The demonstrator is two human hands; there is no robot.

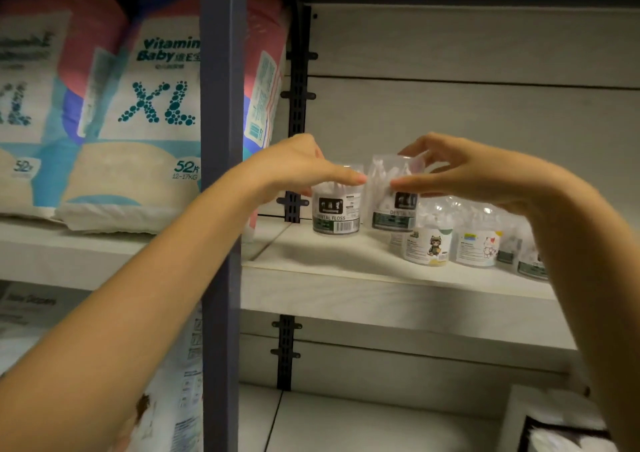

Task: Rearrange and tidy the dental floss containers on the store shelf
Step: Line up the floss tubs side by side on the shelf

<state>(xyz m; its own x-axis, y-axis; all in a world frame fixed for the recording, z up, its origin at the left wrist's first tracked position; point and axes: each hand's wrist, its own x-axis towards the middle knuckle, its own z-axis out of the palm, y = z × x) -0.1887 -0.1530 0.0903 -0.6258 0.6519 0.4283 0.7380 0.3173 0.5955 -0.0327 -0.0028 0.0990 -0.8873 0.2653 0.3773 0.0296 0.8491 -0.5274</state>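
Observation:
Two clear dental floss tubs with dark green labels stand at the back left of the white shelf [346, 271]. My left hand [301, 167] grips the left tub [336, 209] near its top, fingers curled round it. My right hand [460, 171] holds the right tub [393, 198] by its top, pinching it between thumb and fingers; this tub leans slightly. To the right stand several more tubs, among them one with a cartoon cat label [427, 243] and one with a white cartoon label [478, 247]. My right forearm partly hides the rightmost ones [531, 266].
A dark upright post [221, 209] separates this bay from the left bay, where large XL diaper packs [138, 112] fill the shelf. A black slotted bracket rail [298, 105] runs up the back corner. A lower shelf [381, 420] holds a package at the bottom right.

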